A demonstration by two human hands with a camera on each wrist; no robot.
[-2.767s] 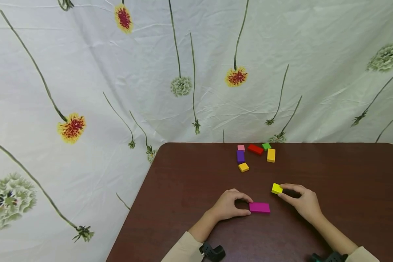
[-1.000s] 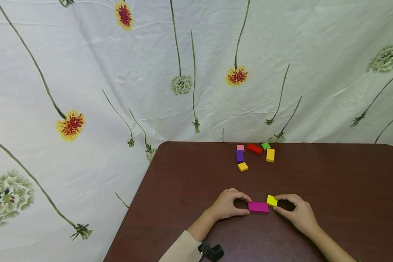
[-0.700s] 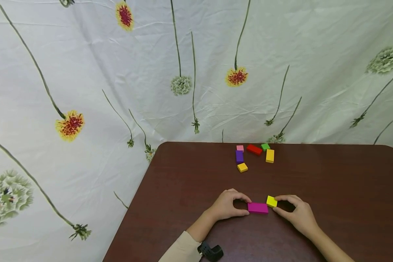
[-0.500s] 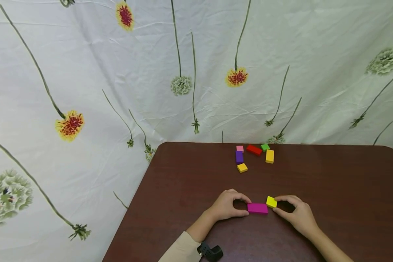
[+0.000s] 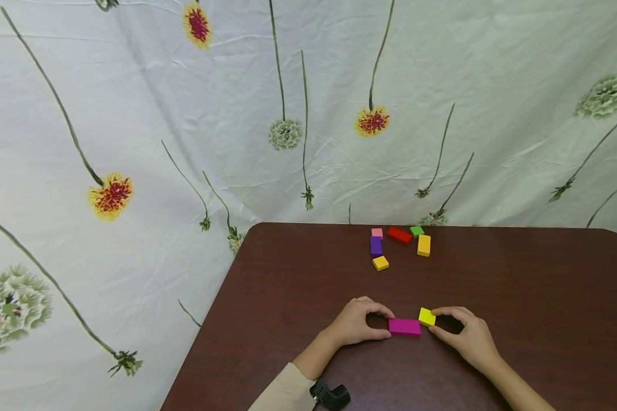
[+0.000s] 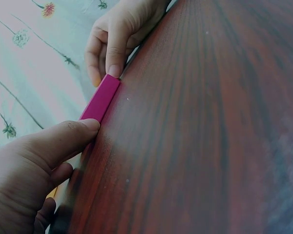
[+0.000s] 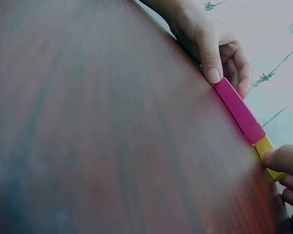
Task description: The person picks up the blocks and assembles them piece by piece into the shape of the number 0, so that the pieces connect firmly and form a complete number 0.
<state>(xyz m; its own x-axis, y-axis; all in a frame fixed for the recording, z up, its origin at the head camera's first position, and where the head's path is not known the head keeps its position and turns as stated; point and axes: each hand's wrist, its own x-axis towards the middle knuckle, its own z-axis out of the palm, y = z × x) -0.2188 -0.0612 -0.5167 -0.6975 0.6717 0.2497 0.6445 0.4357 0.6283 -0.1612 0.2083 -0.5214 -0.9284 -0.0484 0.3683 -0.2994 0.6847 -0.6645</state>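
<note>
On the table lies a magenta rectangular block (image 5: 404,327), its left end pinched between the thumb and fingers of my left hand (image 5: 357,323). My right hand (image 5: 467,334) pinches a smaller yellow block (image 5: 427,317) by its right side. In the head view the yellow block sits at the magenta block's right end, turned slightly and a little farther back. From the right wrist, the magenta block (image 7: 240,108) and the yellow block (image 7: 265,150) appear to meet end to end. The left wrist view shows my thumb on the near end of the magenta block (image 6: 101,99).
Toward the table's (image 5: 298,268) far edge lie a pink block (image 5: 377,233), a purple block (image 5: 376,246), a red block (image 5: 399,235), a green block (image 5: 416,231) and two orange-yellow blocks, one longer (image 5: 424,245), one shorter (image 5: 380,263). A flowered cloth (image 5: 226,103) hangs behind.
Since the oldest frame my right hand has brought the yellow block left and nearer, up to the magenta block's right end. Over the last second both hands have stayed nearly still.
</note>
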